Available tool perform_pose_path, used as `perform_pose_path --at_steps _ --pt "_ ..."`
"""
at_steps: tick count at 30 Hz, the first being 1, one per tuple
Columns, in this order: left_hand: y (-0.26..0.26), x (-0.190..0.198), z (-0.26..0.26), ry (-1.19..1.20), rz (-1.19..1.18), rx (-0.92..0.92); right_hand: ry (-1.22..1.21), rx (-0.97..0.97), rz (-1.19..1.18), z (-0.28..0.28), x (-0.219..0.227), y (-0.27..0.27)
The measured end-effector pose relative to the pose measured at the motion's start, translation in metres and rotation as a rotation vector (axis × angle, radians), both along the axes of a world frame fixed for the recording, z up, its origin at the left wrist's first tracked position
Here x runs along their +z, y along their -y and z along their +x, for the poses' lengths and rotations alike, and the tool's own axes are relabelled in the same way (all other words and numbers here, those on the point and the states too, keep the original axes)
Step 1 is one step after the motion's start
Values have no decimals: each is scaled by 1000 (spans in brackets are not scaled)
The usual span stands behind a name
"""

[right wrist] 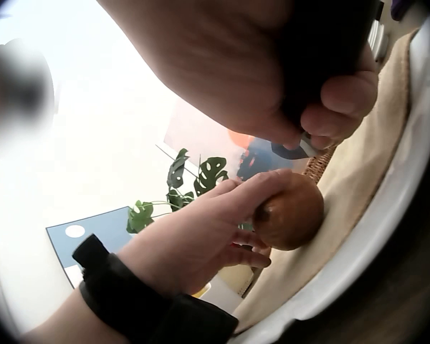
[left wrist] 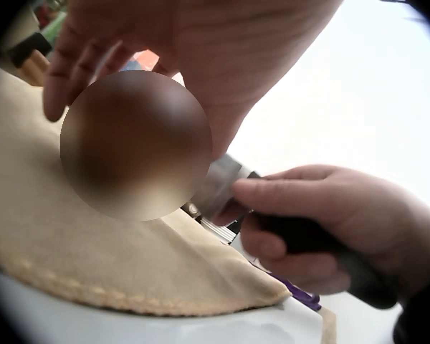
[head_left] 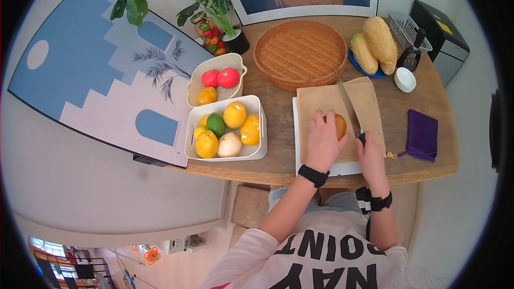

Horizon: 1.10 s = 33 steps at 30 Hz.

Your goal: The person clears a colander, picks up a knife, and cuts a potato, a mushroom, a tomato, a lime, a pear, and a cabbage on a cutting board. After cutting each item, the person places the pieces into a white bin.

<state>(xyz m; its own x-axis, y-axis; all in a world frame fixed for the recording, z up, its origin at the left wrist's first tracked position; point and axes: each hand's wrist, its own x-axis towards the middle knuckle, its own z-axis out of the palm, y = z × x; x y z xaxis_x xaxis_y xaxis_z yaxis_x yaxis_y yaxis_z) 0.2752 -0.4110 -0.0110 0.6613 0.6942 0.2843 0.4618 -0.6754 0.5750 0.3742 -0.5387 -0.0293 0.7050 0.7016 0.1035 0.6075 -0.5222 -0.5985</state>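
A round brown fruit (head_left: 340, 127) rests on a tan cloth (head_left: 316, 101) spread over a white board (head_left: 345, 169). My left hand (head_left: 323, 142) grips it from the left, its fingers curled over the top; the fruit (right wrist: 292, 211) also shows in the right wrist view. My right hand (head_left: 372, 163) holds a knife (head_left: 349, 99) by its black handle, just right of the fruit, the blade pointing away from me. In the left wrist view the right hand (left wrist: 322, 222) wraps that handle, and a blurred disc covers the fruit's place.
A white bin (head_left: 262, 152) of mixed fruit and a cream basket (head_left: 194, 93) with red and yellow ones stand at left. Behind are a wicker tray (head_left: 300, 53), a potted plant (head_left: 235, 40) and large yellow gourds (head_left: 380, 45). A purple pouch (head_left: 422, 135) lies at right.
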Motion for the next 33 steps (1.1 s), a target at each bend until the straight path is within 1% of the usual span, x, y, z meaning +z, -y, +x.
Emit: perform_pose_path --at_steps 1,4,7,9,11,13,15,17,20,23,26,29,33 --pt "-1 0 1 -70 -59 -26 3 2 -24 0 1 -1" --pt "-2 4 -3 -125 -122 -94 4 16 -80 -4 0 -3" --pt "-8 21 -17 -18 -83 41 17 22 -82 -2 0 -4" --pt "-22 39 -37 59 108 157 22 37 -73 1 -4 -4" --pt "-44 52 -64 98 199 250 20 38 -94 0 0 -5" --pt "-63 60 -93 70 381 352 18 29 -92 -2 1 -6" --pt "-75 61 -122 59 423 443 15 10 -75 -3 -3 -6" --pt "-84 55 -145 28 402 467 0 6 -80 -4 1 -5" --pt "-92 31 -168 -105 440 448 -1 12 -76 -4 1 -3" --pt "-83 24 -167 -73 335 430 -13 19 -78 -3 -1 -5" --pt "-79 19 -163 42 235 400 -7 20 -87 -1 -1 -4" --pt "-85 16 -169 126 191 293 -13 16 -85 -3 2 -4" --pt "-86 13 -171 167 192 268 -31 8 -90 -3 3 -4"
